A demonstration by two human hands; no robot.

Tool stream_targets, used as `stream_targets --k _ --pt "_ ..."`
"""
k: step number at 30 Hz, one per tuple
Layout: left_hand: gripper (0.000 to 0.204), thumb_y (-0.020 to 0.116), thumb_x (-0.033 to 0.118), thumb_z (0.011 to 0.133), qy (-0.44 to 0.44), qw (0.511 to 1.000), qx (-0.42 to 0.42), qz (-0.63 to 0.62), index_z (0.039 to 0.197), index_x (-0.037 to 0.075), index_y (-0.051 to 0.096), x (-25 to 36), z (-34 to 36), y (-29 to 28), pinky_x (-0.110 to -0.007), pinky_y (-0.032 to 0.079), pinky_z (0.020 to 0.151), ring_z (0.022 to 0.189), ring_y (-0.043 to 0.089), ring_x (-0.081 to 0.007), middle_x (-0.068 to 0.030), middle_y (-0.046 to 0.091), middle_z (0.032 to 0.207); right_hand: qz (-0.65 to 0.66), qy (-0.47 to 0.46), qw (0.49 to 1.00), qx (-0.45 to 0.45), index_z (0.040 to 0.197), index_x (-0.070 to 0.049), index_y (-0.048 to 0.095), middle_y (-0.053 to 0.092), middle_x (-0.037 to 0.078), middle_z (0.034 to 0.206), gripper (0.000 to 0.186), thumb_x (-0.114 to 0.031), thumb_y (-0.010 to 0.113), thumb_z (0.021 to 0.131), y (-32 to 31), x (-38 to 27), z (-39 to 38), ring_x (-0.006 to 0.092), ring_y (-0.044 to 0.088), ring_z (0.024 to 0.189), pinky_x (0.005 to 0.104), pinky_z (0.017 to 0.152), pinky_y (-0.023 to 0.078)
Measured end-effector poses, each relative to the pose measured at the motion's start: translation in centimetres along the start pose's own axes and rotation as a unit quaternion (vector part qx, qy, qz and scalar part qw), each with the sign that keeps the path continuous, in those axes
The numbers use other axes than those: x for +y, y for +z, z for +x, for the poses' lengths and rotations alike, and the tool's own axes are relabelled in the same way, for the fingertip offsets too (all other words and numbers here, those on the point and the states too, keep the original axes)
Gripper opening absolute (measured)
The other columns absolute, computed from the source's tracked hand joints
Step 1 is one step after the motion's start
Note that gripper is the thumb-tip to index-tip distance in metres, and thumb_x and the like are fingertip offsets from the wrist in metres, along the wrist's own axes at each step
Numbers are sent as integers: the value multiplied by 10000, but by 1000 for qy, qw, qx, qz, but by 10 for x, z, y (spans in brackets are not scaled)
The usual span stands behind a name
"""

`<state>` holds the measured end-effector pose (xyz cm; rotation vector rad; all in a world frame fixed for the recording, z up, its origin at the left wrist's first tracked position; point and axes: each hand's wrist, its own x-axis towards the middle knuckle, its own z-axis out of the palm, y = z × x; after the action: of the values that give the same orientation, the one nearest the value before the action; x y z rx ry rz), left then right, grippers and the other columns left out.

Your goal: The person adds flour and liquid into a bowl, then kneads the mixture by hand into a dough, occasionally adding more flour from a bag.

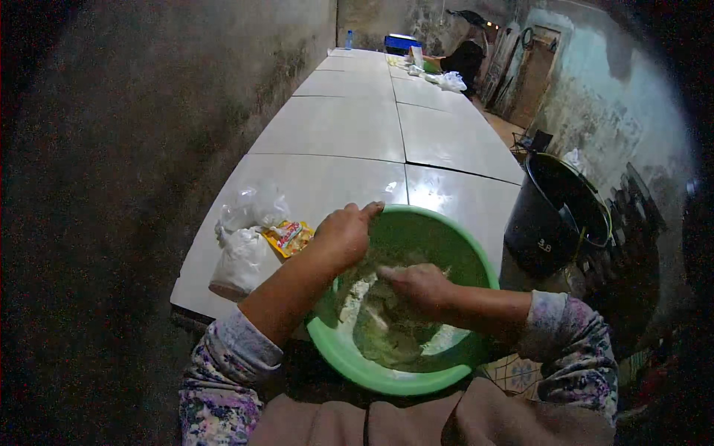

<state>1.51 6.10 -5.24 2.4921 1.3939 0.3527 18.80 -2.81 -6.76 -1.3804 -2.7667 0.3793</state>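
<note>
A large green basin (477, 256) stands at the near end of the tiled table, with a pale flour mixture (398, 346) inside, dry white in places and damp and greyish in others. My left hand (343, 236) is closed on the basin's far left rim. Down in the basin is my right hand (422, 290), its fingers curled into the mixture and the thumb side toward the left. Whatever those fingers hold, if anything, is hidden. To the left of the basin lie a clear plastic bag of white powder (242, 256) and a yellow and red packet (288, 237).
The white tiled table (335, 123) runs away toward a wall. A black bucket (547, 223) is at its right side. Far off are a blue crate (402, 43), a bottle (349, 40), white plastic bags (450, 81) and another person (462, 61) in dark clothing.
</note>
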Motion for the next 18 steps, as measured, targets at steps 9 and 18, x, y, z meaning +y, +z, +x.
stream_targets --k 9,18 --pt "581 547 99 822 29 1000 1 0 1371 245 429 -2 -5 -5 -459 497 802 928 607 -382 -204 564 1029 252 163 954 -12 1320 13 354 507 263 1216 530 -164 582 875 -32 4 -17 391 508 1129 429 918 436" --pt "580 450 43 843 3 999 -14 40 1391 227 398 2 -8 -7 -453 500 804 930 610 -379 -223 566 1029 -70 -136 966 -209 1268 -44 444 588 236 1026 450 -20 489 822 -44 -43 -78 354 642 908 419 768 539"
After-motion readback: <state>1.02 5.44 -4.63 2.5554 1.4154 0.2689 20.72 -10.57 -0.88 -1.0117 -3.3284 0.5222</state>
